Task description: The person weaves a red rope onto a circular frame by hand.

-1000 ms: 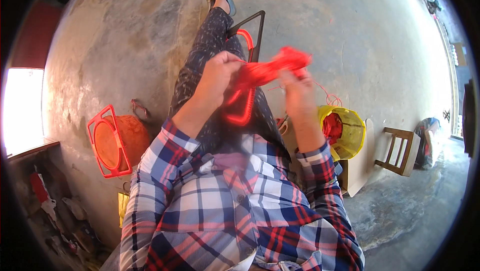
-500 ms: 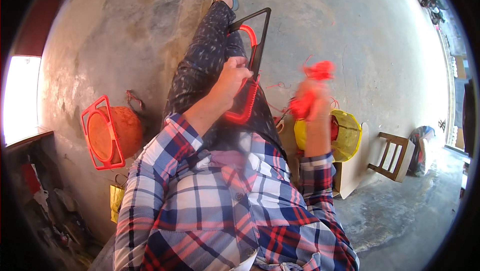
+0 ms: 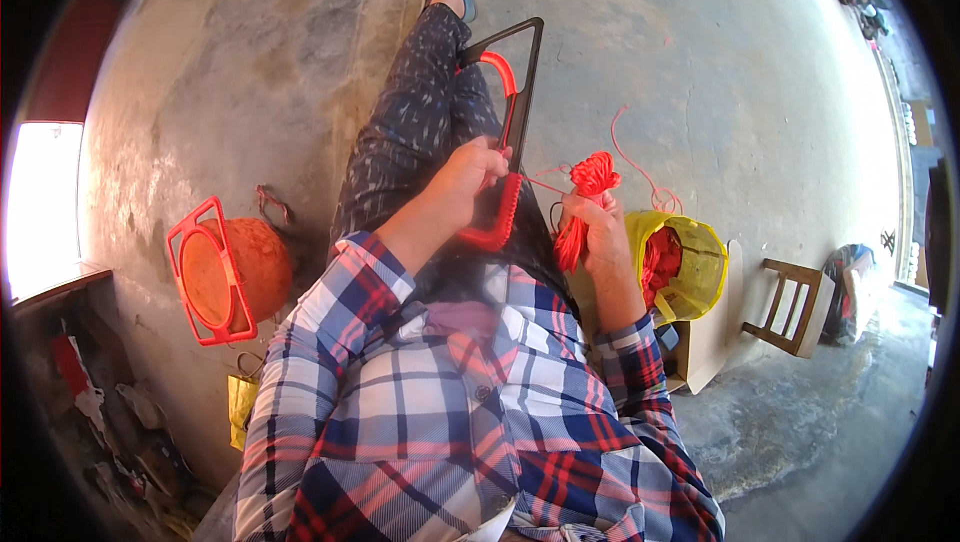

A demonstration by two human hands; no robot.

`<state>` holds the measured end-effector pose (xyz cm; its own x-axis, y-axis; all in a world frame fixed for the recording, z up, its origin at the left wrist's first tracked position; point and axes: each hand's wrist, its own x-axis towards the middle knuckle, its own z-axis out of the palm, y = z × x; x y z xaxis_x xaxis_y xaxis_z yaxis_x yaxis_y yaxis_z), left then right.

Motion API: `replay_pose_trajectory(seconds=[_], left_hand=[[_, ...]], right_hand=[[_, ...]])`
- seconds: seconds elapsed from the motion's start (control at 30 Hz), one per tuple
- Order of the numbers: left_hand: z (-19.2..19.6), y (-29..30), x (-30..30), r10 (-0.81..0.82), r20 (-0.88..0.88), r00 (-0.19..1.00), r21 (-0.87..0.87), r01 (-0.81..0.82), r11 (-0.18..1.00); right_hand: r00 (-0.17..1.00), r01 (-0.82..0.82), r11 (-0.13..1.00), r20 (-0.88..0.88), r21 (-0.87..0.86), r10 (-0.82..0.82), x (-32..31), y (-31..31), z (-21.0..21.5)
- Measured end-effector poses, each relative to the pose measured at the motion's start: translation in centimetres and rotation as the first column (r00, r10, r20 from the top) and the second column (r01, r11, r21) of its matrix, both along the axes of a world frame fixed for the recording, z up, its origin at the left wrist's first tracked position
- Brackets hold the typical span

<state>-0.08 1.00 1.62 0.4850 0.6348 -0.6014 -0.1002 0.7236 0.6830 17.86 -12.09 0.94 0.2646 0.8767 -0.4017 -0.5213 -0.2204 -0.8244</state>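
Observation:
A four-sided black frame lies over my lap, with smooth red wrapping along part of its far side and ridged red coils round its near corner. My left hand is closed round the frame where the coils end. A hank of red cord sits in the closed fingers of my right hand, its loops sticking out above and below. From the frame a thin red strand runs to the right hand. The left fingertips are partly hidden.
A yellow container with red cord inside stands at my right, near a cardboard piece and a small wooden stool. On my left are an orange bucket with a red frame against it and a yellow bag.
My right hand, blurred before, has come left and nearer the frame with the hank, uncovering the yellow container. My left hand keeps hold of the frame, almost unmoved.

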Motion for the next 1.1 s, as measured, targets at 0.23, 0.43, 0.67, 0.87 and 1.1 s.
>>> replay_pose_trajectory(seconds=[0.23,0.43,0.67,0.87,1.1], left_hand=[[5.5,-2.5,-0.2,0.134,-0.397,0.908,0.918,0.389,0.079],[10.2,-4.3,0.8,-0.307,0.014,0.952,0.484,0.262,0.835],[13.1,4.4,-5.9,0.513,0.483,0.71,0.124,-0.635,0.763],[9.3,4.6,-9.2,0.128,-0.395,0.91,0.918,0.393,0.046],[5.0,0.6,-4.8,-0.153,-0.729,0.667,0.642,0.744,0.186]], right_hand=[[0.921,-0.064,0.976,0.389,0.208,-0.023,-0.6,1.4,6.4],[0.947,-0.147,0.825,-0.162,0.545,0.276,-3.4,2.7,7.0],[0.816,-0.319,0.915,-0.421,0.247,0.397,-2.3,-0.6,6.3],[0.941,0.099,0.991,-0.332,0.085,-0.066,2.3,3.0,1.0],[0.611,-0.661,0.749,0.553,-0.037,0.566,-1.2,5.0,-0.1]])
